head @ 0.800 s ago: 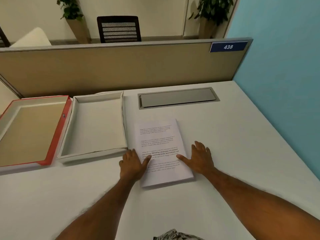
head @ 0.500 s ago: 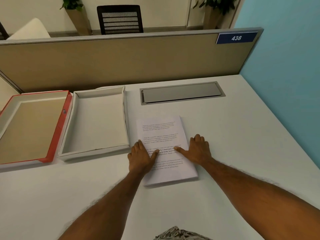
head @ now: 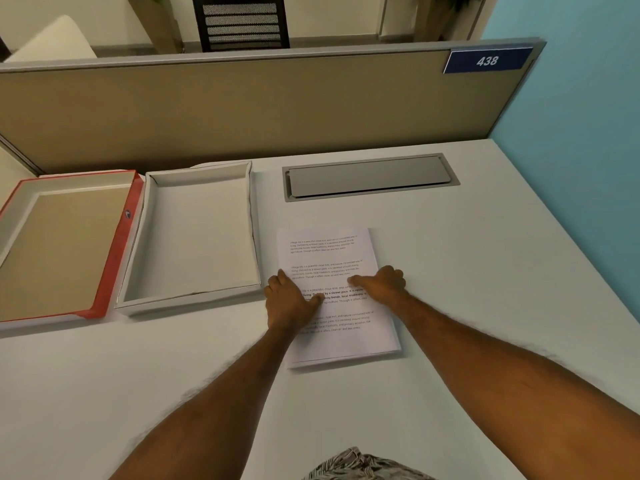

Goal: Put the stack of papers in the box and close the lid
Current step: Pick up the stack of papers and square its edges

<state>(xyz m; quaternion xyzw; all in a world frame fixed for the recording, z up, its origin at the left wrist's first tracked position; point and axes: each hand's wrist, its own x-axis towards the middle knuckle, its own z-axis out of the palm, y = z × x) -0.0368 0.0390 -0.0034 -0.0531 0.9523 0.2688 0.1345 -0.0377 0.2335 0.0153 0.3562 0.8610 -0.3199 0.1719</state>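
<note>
My left hand [head: 289, 301] and right hand [head: 382, 284] pinch the white printed paper stack [head: 329, 261] by its side edges, thumbs on top. It lies flat on the surface [head: 485, 271]. I'd lift level, carrying toward nine o'clock into the open white cardboard box [head: 187, 301].

White papers [head: 332, 268] (black print), white box [head: 199, 233], red-edged lid [head: 119, 251].

We log a white counter [head: 485, 271] | grey cable flap [head: 370, 176] set into it | tan partition [head: 242, 109] behind, blue plate "438" [head: 487, 60] | black chair [head: 242, 22] beyond | blue wall [head: 588, 133] at our right.
</note>
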